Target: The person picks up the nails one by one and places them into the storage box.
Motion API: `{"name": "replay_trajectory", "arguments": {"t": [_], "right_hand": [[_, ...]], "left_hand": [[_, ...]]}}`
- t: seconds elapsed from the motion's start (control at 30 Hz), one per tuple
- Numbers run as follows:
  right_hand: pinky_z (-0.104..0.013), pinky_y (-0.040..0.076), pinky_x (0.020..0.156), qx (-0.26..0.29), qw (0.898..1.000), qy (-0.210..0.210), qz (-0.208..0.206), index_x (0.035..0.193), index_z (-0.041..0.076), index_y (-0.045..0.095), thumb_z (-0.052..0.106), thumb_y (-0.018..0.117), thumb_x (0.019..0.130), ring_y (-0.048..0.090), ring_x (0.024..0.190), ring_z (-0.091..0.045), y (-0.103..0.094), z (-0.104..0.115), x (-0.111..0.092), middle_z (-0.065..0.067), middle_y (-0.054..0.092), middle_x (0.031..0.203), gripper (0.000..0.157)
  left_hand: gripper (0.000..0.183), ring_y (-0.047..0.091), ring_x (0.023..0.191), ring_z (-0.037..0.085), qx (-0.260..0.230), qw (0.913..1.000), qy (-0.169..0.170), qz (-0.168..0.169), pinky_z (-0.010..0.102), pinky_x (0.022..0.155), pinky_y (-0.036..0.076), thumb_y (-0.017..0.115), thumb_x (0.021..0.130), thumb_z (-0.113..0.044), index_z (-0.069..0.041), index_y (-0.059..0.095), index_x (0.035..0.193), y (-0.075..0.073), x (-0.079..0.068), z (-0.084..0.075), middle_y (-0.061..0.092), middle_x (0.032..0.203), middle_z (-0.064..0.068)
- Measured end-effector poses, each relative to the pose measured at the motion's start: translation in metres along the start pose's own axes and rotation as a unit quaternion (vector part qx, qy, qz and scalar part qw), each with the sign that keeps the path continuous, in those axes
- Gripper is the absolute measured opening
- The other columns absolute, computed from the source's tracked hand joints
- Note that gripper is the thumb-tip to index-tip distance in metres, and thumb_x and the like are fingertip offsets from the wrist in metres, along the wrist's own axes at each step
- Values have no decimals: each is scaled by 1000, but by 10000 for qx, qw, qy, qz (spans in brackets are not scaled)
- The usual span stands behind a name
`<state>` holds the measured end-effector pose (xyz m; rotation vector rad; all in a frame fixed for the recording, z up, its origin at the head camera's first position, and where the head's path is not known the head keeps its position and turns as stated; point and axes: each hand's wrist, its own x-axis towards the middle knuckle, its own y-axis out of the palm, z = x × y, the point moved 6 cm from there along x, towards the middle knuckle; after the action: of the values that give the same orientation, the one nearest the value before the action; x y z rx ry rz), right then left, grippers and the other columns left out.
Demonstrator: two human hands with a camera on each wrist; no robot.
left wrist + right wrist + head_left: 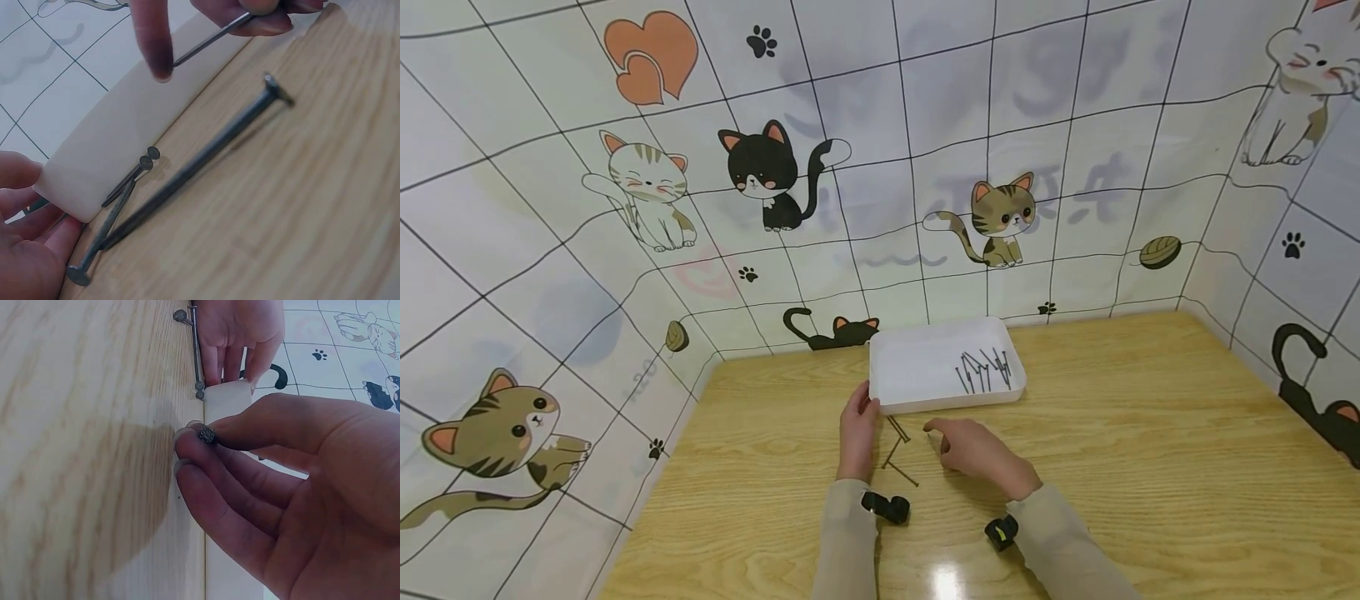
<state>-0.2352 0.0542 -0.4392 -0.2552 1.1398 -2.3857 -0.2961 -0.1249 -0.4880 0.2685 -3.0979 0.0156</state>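
My left hand point(856, 437) holds the near left corner of a white tray point(917, 367), fingers around its end. Several dark nails point(987, 373) lie inside the tray toward its right side. Just in front of the tray, my right hand point(979, 454) pinches a nail point(207, 434) between thumb and fingers; its flat head shows in the right wrist view. On the tabletop between the hands lie several loose nails. One long nail point(190, 172) is nearest the left wrist camera, and a pair of nail heads point(150, 157) sits close beside the tray wall.
The wooden table point(1150, 433) extends to both sides and toward the person. Behind the tray stands a wall covering point(880, 200) with cat drawings, which also rises at the left and right. Dark wrist cameras point(891, 508) are strapped at both sleeves.
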Motion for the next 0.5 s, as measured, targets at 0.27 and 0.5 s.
{"name": "replay_trajectory", "arguments": {"t": [0.27, 0.5], "right_hand": [[-28, 37, 51, 0, 9999, -91, -118, 121, 6, 52, -1, 55, 80, 46, 56, -11, -2, 0, 0, 4, 55, 73, 42], [-29, 38, 53, 38, 9998, -36, -188, 120, 7, 53, -1, 54, 80, 46, 58, -12, -1, -3, 3, 3, 57, 76, 41]], "left_hand": [[43, 41, 119, 19, -7, 10000, -42, -67, 37, 98, 32, 48, 92, -17, -11, 41, 134, 0, -2, -1, 43, 132, 5], [43, 41, 119, 19, -62, 10000, -14, -58, 38, 99, 31, 48, 92, -16, -11, 41, 134, -1, -2, 0, 44, 132, 5]]}}
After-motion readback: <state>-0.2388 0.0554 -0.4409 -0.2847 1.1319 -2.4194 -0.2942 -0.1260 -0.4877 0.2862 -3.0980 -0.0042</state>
